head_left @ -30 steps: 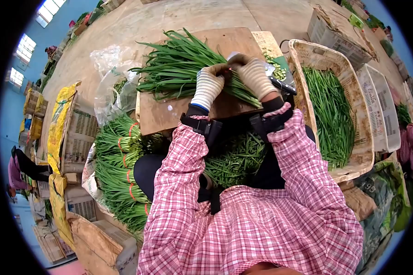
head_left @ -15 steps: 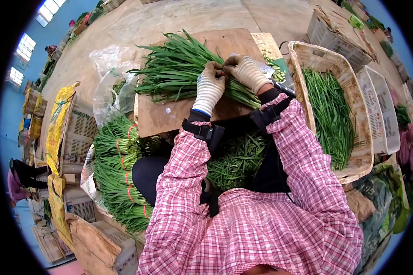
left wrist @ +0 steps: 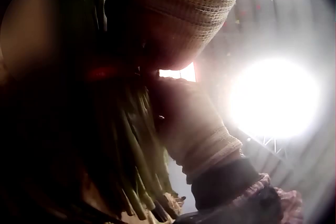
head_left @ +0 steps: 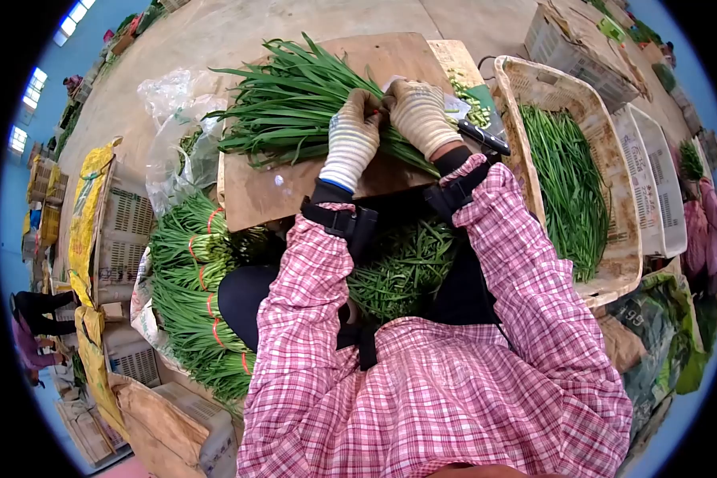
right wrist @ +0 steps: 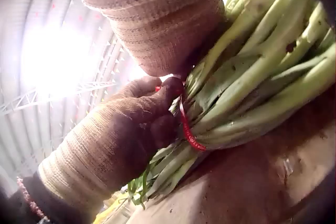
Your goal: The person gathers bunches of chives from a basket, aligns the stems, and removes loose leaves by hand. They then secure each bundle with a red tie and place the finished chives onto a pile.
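A loose bundle of long green stalks [head_left: 295,111] lies across a brown board [head_left: 271,195], leaves to the left and cut ends to the right. Around its stems runs a red tie [right wrist: 188,129], seen in the right wrist view. My gloved left hand [head_left: 352,139] pinches the tie at the top of the bundle; in the right wrist view a red end shows at its fingertips. My gloved right hand [head_left: 419,115] meets it there, fingers curled in at the tie, their tips partly hidden. A black-handled knife [head_left: 483,137] lies right of my right hand.
Tied green bundles [head_left: 203,307] are stacked at the left below a clear plastic bag [head_left: 163,119]. A crate [head_left: 631,255] of loose stalks stands at the right. Cut pieces [head_left: 472,103] lie by the board's right edge. More greens [head_left: 402,275] are between the legs.
Both hands remain together at the bundle's stems, after drawing closer to the tie and shifting slightly left over it. The whole head view has shifted a little, showing the scene farther left and up.
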The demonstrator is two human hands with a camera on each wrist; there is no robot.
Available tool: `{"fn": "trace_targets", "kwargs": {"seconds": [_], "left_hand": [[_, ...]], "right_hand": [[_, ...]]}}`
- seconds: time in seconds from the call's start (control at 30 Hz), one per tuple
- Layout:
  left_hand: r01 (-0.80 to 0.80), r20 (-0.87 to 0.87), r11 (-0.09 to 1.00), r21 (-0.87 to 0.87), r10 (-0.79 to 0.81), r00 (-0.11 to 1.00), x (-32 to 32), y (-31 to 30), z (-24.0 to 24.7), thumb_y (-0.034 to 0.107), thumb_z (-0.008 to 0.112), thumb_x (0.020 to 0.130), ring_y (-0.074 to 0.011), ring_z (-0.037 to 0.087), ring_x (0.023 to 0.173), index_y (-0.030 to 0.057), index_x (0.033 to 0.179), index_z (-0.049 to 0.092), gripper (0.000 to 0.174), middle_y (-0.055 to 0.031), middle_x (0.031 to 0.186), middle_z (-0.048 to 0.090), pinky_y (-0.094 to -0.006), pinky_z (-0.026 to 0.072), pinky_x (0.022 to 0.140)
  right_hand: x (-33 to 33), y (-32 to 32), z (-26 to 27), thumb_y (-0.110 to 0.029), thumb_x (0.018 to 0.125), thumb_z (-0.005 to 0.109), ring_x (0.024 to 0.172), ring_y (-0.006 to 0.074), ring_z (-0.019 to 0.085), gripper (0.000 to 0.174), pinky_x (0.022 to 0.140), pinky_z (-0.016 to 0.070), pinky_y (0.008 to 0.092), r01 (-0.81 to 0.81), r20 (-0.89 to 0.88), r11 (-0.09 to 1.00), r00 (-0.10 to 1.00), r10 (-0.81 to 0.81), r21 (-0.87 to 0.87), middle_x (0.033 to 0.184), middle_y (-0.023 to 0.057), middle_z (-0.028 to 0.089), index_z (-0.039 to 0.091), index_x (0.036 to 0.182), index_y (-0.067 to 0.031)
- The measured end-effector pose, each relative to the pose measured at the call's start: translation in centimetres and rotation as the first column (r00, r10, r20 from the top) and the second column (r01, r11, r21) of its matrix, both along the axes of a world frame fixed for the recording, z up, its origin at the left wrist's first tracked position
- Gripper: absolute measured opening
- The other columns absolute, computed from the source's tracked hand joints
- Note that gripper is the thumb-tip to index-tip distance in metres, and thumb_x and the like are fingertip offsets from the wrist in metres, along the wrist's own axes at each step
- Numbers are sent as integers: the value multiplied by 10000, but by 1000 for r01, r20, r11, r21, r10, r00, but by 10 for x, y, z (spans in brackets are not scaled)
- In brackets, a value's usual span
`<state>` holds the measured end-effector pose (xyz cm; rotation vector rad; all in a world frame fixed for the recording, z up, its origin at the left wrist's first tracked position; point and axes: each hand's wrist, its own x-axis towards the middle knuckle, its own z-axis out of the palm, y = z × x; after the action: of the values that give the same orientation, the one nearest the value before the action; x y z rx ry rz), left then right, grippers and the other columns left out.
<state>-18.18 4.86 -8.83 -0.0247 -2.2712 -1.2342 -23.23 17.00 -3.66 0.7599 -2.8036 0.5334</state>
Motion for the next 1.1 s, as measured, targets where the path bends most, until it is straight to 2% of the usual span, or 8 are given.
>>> {"fn": "trace_targets", "kwargs": {"seconds": [0.3, 0.5, 0.77, 0.83, 0.9, 0.93, 0.97, 1.1], "left_hand": [[-70, 79, 928, 367, 44, 996, -5, 2, 0, -98, 642, 773, -118, 535, 659, 41, 905, 521, 227, -25, 726, 569, -258, 488, 644], [40, 151, 988, -152, -17, 988, 2, -2, 32, -139, 560, 756, -118, 615, 766, 17, 965, 556, 261, -56, 850, 658, -259, 510, 709], [287, 259, 950, -121, -249, 933, -16, -22, 34, -94, 587, 764, -196, 671, 873, 41, 1060, 617, 327, -127, 960, 691, -294, 521, 771], [323, 283, 945, -51, -296, 912, -7, -18, 40, -120, 551, 801, -131, 638, 900, 16, 1102, 598, 334, -105, 956, 693, -289, 520, 794], [314, 283, 900, -302, -230, 931, 1, -15, 47, -126, 508, 816, -180, 641, 930, 55, 1223, 551, 447, -140, 990, 681, -300, 511, 814], [390, 282, 896, -211, -326, 902, 3, -18, 41, -126, 488, 811, -241, 636, 948, 101, 1336, 473, 573, -177, 1041, 658, -318, 498, 839], [340, 262, 825, -451, -242, 934, 4, -23, 33, -121, 497, 797, -270, 627, 950, 149, 1401, 411, 667, -193, 1067, 642, -328, 488, 854], [189, 245, 932, -309, -114, 963, 8, -15, 19, -129, 518, 792, -177, 631, 937, 179, 1440, 361, 735, -166, 1069, 663, -289, 486, 852]], "right_hand": [[22, 11, -19, -258, 784, 589, 945, 298, 603, 223, 870, 387, 487, 66, -286, 998, 956, -58, 18, 931, 102, 676, 676, 909, -95], [53, -2, -29, -237, 777, 566, 949, 260, 570, 209, 874, 350, 488, 109, -279, 994, 954, -112, -23, 945, 82, 641, 653, 924, -118], [54, -4, -21, -243, 794, 567, 1001, 254, 569, 213, 902, 323, 505, 99, -97, 992, 990, -106, -77, 983, 84, 654, 664, 940, -123], [53, -4, -23, -279, 778, 593, 1014, 267, 577, 225, 895, 332, 512, 97, -94, 991, 990, -106, -93, 990, 86, 661, 675, 929, -134], [49, -8, -21, -304, 775, 602, 993, 280, 592, 231, 879, 348, 520, 193, -104, 975, 973, -205, -115, 966, 88, 670, 683, 912, -137], [46, -6, -20, -318, 786, 592, 958, 285, 611, 248, 874, 358, 522, 184, -4, 976, 983, -185, -117, 934, 92, 681, 685, 922, -133], [44, -5, -20, -312, 803, 578, 931, 278, 622, 241, 860, 369, 517, 169, 19, 976, 986, -168, -136, 907, 92, 688, 688, 922, -133], [36, 13, -13, -305, 852, 546, 961, 324, 615, 229, 821, 442, 472, 61, 132, 966, 991, -28, -251, 893, 119, 677, 692, 935, -149]]}}
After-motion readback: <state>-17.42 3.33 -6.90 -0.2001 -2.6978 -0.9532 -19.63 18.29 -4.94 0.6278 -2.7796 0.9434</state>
